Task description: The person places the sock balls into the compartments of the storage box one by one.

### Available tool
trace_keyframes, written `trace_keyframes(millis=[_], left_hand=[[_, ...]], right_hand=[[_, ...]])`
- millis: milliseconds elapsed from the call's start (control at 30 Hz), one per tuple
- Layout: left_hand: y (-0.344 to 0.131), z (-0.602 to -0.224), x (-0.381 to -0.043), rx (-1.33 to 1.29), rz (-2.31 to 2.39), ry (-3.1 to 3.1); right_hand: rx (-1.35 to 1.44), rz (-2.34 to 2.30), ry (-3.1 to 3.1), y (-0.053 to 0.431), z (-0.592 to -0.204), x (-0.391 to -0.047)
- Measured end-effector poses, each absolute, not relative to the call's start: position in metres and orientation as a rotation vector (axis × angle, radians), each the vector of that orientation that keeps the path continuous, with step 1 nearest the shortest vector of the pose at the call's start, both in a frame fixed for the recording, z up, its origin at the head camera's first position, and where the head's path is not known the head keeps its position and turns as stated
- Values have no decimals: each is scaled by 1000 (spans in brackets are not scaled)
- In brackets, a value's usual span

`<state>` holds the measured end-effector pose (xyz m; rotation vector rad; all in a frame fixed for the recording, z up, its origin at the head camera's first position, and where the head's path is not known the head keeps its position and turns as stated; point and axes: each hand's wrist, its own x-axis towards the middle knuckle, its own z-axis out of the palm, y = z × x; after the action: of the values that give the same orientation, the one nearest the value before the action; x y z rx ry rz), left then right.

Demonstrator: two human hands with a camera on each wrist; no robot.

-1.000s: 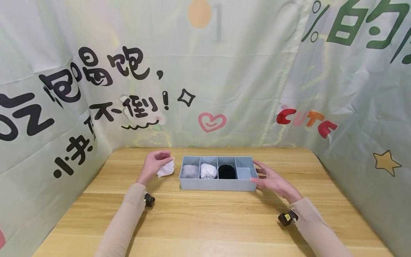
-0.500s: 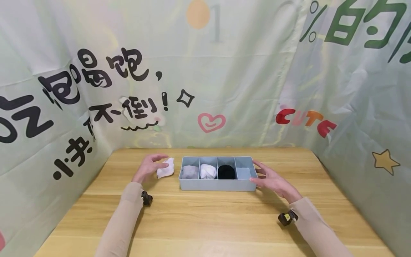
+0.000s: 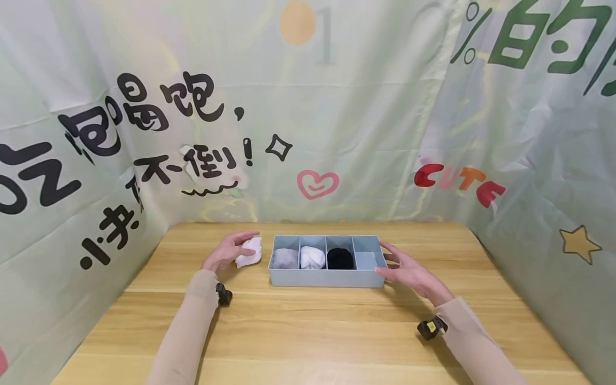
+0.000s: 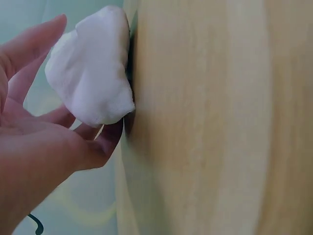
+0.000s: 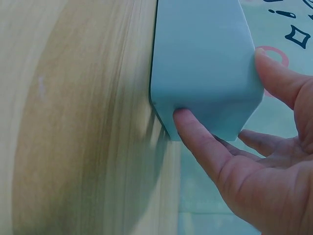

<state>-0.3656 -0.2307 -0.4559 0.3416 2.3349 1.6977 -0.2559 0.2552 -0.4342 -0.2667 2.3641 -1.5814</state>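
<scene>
A crumpled white bundle, soft like a rolled sock, sits on the table left of the box. My left hand is around it: the thumb lies over it in the head view, and in the left wrist view the fingers curl about the bundle. A pale blue four-compartment organizer box stands in the middle. At its right end my right hand holds it, thumb at the front corner and the other fingers along the end wall. In the right wrist view the box has fingertips against it.
From left to right, the compartments hold a grey bundle, a white bundle and a black bundle; the rightmost shows a bare floor. Printed fabric walls in the wooden table at the back and sides.
My left hand first draws back leftward from over the bundle, then comes right again so its thumb overlaps it. The right hand and the box stay put.
</scene>
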Motion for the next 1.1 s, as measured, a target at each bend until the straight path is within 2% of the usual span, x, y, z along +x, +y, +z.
trace_keyframes(millis=[800, 1100], left_hand=[[-221, -450, -366, 258, 1604, 2347], [-215, -443, -364, 260, 1772, 2311]], right_hand=[[-251, -1564, 2391, 259, -434, -252], [-265, -1583, 2380, 256, -437, -255]])
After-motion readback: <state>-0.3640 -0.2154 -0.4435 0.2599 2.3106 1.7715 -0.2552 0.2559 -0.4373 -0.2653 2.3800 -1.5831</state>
